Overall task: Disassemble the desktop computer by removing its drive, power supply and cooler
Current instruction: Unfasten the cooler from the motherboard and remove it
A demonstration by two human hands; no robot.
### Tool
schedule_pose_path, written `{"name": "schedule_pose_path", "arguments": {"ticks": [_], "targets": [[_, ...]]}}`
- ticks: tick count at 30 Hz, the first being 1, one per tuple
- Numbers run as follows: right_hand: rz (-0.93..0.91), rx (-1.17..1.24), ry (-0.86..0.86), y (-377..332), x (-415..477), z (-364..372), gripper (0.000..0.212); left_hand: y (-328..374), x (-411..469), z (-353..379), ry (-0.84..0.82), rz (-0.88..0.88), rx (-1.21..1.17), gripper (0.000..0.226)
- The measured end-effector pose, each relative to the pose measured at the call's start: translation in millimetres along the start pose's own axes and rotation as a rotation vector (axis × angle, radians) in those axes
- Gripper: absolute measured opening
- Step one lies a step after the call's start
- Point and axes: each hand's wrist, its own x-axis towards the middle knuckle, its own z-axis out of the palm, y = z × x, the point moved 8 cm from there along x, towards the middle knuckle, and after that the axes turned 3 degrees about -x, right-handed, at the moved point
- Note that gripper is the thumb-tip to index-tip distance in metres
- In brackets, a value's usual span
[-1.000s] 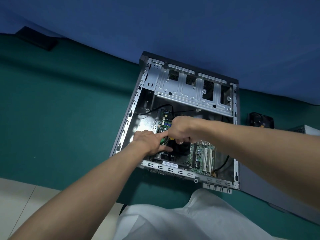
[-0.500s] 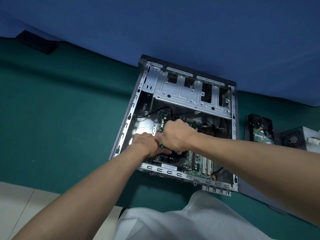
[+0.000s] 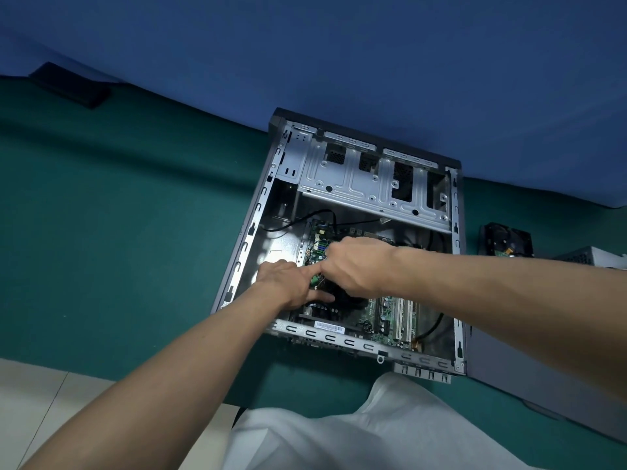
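Note:
The open computer case (image 3: pixel 456 266) lies flat on a green mat. Inside sit the green motherboard (image 3: pixel 390 313) and the black cooler (image 3: pixel 349 301), mostly covered by my hands. My right hand (image 3: pixel 359 266) is curled in a fist above the cooler, gripping a screwdriver whose green handle (image 3: pixel 315 279) barely shows. My left hand (image 3: pixel 288 283) rests at the cooler's left edge, with its index finger and thumb stretched out on either side of the tool. A removed hard drive (image 3: pixel 505 239) and the grey power supply (image 3: pixel 597 257) lie to the right of the case.
An empty metal drive cage (image 3: pixel 373 184) fills the far end of the case. A grey side panel (image 3: pixel 526 385) lies at the right. A black flat object (image 3: pixel 71 84) sits far left by the blue backdrop. My white garment (image 3: pixel 356 435) is at the bottom.
Both hands stayed over the cooler and my right fist shifted slightly. The camera moved, bringing the hard drive and power supply more into view.

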Motion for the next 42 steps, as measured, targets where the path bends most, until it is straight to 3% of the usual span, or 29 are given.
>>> {"name": "schedule_pose_path", "arguments": {"ticks": [5,7,10,14,17,19,22,24,26,29,33,35,37,39,40,42], "targets": [[0.669,0.938,-0.057,39.4,-4.0,29.6,0.037,2.5,-1.9,-1.9,-0.005,-0.006,0.017,0.080],[0.771,1.087,-0.165,36.7,-7.6,35.6,0.028,3.0,-2.8,-2.5,0.002,-0.006,0.019,0.079],[0.555,0.625,-0.167,30.6,1.5,21.4,0.024,1.4,-2.7,-3.2,0.000,-0.011,0.027,0.079],[0.065,-0.078,-0.052,-5.7,3.3,-2.6,0.030,-1.6,-1.7,-0.5,-0.014,-0.027,0.027,0.076],[-0.183,-0.302,0.003,-22.2,1.0,-4.1,0.042,-3.1,-1.7,-1.9,0.007,-0.040,0.018,0.074],[-0.100,-0.101,0.008,-14.8,5.1,-3.6,0.039,-2.3,-2.3,-2.5,0.011,-0.038,0.018,0.079],[0.408,0.642,-0.056,26.3,7.0,15.8,0.032,-0.1,-3.7,-3.8,-0.002,-0.030,0.031,0.081],[0.749,1.169,-0.250,37.7,-6.5,47.1,0.023,1.7,-4.1,-3.7,-0.007,-0.014,0.040,0.082],[0.843,1.296,-0.471,32.0,-16.2,63.8,0.027,2.9,-4.1,-3.6,-0.007,-0.001,0.029,0.080],[0.697,0.952,-0.520,28.4,-5.8,59.6,0.031,2.4,-2.9,-3.1,-0.002,-0.003,0.025,0.078],[0.269,0.044,-0.265,12.7,9.0,18.3,0.011,0.3,0.4,0.2,-0.011,-0.016,0.039,0.082],[0.021,-0.341,-0.135,-6.4,6.9,4.9,0.026,-2.4,2.1,1.2,-0.007,-0.039,0.024,0.083],[-0.132,-0.545,-0.076,-21.2,5.9,4.1,0.038,-4.8,2.4,3.0,-0.007,-0.061,0.002,0.080],[-0.128,-0.441,-0.035,-27.1,8.6,0.9,0.035,-5.9,3.5,3.3,0.015,-0.069,0.001,0.068],[-0.052,-0.269,-0.016,-24.7,11.7,-2.4,0.030,-5.6,3.7,2.0,0.029,-0.066,0.000,0.062],[0.259,0.308,-0.005,-0.7,15.4,-0.2,0.025,-5.3,2.8,-0.4,0.033,-0.067,-0.014,0.062]]}}
